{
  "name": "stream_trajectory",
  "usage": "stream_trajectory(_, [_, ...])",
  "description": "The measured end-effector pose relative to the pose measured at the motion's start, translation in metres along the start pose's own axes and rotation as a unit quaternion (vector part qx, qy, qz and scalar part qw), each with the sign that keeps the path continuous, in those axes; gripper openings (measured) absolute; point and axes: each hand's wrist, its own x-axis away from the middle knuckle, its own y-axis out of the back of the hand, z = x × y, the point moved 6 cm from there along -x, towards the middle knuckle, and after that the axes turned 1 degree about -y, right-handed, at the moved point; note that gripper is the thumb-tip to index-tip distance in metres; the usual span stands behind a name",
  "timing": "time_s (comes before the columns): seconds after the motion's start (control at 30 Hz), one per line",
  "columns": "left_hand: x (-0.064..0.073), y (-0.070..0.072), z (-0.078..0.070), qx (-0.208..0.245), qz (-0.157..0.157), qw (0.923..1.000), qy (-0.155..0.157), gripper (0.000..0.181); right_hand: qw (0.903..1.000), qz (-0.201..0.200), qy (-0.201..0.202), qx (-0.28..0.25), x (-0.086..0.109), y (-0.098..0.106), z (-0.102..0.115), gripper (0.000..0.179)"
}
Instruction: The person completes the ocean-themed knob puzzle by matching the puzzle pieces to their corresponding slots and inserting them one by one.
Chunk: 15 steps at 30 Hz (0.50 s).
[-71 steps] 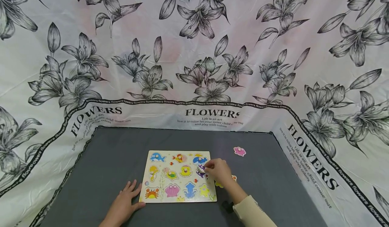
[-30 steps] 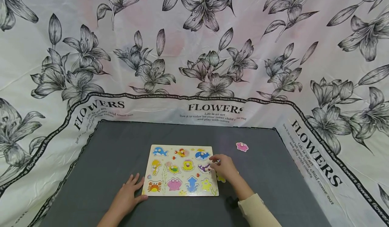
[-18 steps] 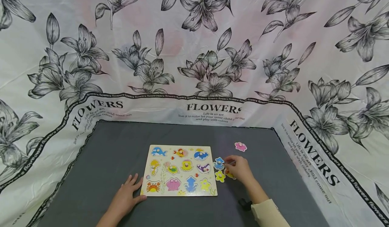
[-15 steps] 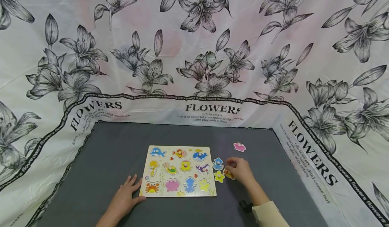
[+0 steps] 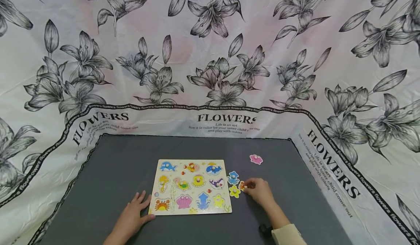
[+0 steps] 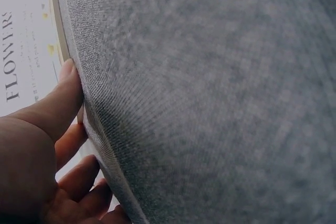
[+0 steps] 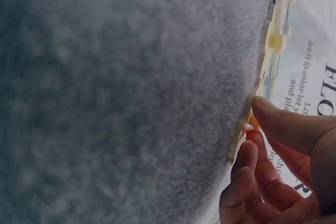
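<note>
A cream puzzle board with sea-animal shapes lies on the table. My left hand rests at its near left corner, fingers along the left edge and thumb along the near edge. Thumb and index finger of my right hand pinch an orange puzzle piece just right of the board, mostly covered by the fingers. In the right wrist view its orange knob shows between the fingertips. Next to it lie a blue squid piece and a yellow star piece. The purple whale piece sits in the board.
A pink piece lies farther back on the dark grey table. Behind and beside the table hangs a white curtain printed with flowers. A small black object shows beside my right wrist.
The purple whale piece was let go in the board's right column. My right hand moved right, off the board, and took hold of the orange piece. My left hand stayed at the board's corner.
</note>
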Motion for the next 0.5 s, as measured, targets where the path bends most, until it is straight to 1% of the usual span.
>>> stream_trajectory(0.17, [0.001,-0.0023,-0.0004,0.009,0.002,0.9999,0.007,0.085,0.9998,0.004,-0.012,0.013,0.001,-0.0024,-0.0044,0.007])
stream_trajectory(0.3, [0.0002,-0.0029,-0.0005,0.01,0.003,0.9999,0.009,0.086,0.9997,-0.004,-0.017,0.018,0.0009,-0.0001,-0.0046,0.006])
stream_trajectory(0.5, [-0.0008,-0.0018,0.0008,0.009,0.004,0.9999,0.01,0.086,0.9997,-0.015,-0.013,0.013,-0.0024,0.0058,0.0042,0.005])
